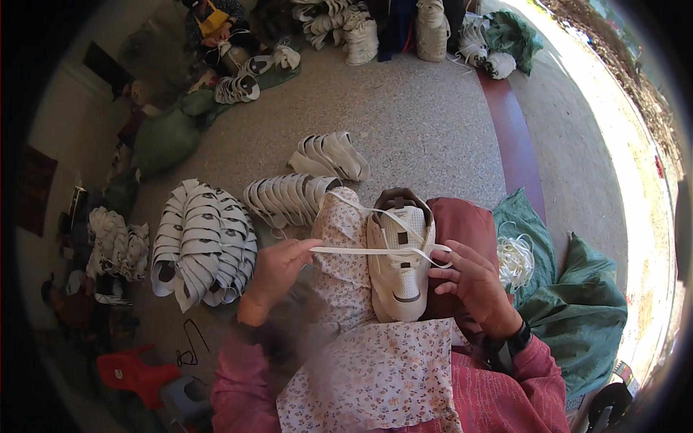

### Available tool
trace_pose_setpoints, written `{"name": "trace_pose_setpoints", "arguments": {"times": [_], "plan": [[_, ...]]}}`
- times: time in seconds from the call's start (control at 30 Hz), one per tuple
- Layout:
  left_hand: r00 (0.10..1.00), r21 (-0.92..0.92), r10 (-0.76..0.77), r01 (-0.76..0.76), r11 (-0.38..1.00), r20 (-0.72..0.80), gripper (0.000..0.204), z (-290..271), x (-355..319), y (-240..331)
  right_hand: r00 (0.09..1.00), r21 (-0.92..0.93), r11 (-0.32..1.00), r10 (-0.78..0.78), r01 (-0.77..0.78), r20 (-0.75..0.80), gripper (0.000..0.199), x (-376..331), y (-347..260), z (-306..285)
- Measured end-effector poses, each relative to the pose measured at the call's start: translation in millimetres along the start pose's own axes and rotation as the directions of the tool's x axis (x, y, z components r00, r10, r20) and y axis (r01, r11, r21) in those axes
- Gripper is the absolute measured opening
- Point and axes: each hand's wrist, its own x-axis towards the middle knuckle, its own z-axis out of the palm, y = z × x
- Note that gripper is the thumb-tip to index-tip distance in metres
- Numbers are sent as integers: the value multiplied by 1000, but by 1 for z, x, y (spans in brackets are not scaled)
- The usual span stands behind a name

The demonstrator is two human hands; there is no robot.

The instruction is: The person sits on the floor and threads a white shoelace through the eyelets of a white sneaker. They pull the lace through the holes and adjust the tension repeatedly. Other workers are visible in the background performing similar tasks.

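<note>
A cream-white sneaker (401,285) rests on my lap, its dark-lined opening away from me and its toe toward my body. A flat white shoelace (354,250) is stretched level across its front part. My left hand (278,268), left of the shoe, is closed in a pinch on one stretch of the lace. To the right of the shoe, my right hand (475,283) has the lace between its thumb and forefinger, with the other fingers loosely bent. Another length of lace runs from the far eyelets toward the left, over the flowered cloth (339,227).
Nested white shoe uppers (202,245) stand on the floor at left, with more stacks (292,198) ahead. White laces (515,260) lie bundled by a green sack (577,310) at right. A red stool (137,374) is lower left. Another person (216,29) handles shoes at the far left.
</note>
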Motion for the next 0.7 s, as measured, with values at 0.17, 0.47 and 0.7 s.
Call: {"name": "trace_pose_setpoints", "arguments": {"times": [0.17, 0.47, 0.7], "plan": [[993, 88, 113, -115, 989, 31, 29, -22, -8, 41, 995, -266, 959, 94, -102, -42, 49, -27, -13, 8], [911, 188, 410, -410, 892, 45, 35, -27, -2, 83, 946, -201, 926, 325, -319, -4, 30, -6, -19, -8], [929, 446, 369, -328, 832, -6, 26, -34, 22, 60, 981, -113, 981, 139, -155, -134, 19, 16, 9, 1]]}}
